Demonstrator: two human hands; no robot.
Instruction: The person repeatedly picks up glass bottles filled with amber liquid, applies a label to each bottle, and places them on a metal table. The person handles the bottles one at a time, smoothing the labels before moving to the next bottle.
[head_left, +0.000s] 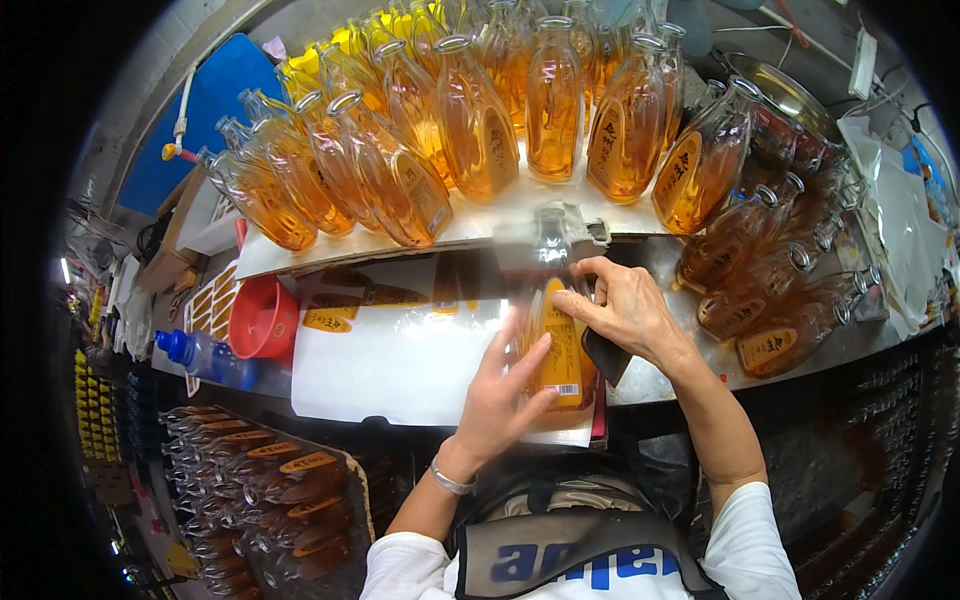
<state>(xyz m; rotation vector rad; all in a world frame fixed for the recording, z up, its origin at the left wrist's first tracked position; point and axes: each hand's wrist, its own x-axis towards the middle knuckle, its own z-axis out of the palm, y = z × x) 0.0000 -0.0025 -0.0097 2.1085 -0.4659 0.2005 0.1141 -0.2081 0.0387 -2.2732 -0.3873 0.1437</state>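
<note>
A glass bottle of amber liquid (531, 379) lies before me over a white sheet (375, 367), its neck pointing away from me. An orange label with writing and a barcode (562, 352) is on its upper face. The spread fingers of my left hand (499, 397) rest on the bottle's left side and the label's lower part. My right hand (626, 304) has its thumb on the label's upper part and its index finger bent near the bottle's shoulder. A dark flat object (606, 358) is under my right hand. Loose orange labels (326, 321) lie at the sheet's far left edge.
Filled bottles (555, 105) stand on a raised white shelf (495, 217). More lie at the right (772, 345), and many sit at lower left (300, 510). A red plastic bowl (262, 319), a blue-capped spray or squeeze bottle (206, 360) and label sheets (211, 304) are left of the white sheet.
</note>
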